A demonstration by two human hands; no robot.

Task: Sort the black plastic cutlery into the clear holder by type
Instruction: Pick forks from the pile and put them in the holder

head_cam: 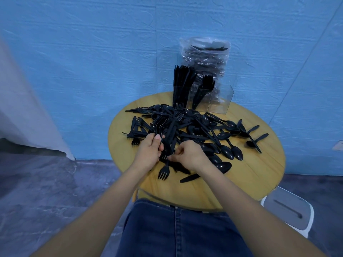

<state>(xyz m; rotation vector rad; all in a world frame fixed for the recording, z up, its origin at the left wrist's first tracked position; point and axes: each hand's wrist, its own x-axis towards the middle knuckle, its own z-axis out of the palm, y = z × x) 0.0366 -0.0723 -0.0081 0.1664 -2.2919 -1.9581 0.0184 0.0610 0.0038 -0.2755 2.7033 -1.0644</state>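
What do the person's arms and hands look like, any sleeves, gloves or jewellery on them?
Both arms are bare from wrist to the frame edge, with no sleeves in view. The left hand and right hand wear no gloves, and no rings, watch or bracelets show on them. The only clothing visible is dark blue denim jeans on the lap below the arms.
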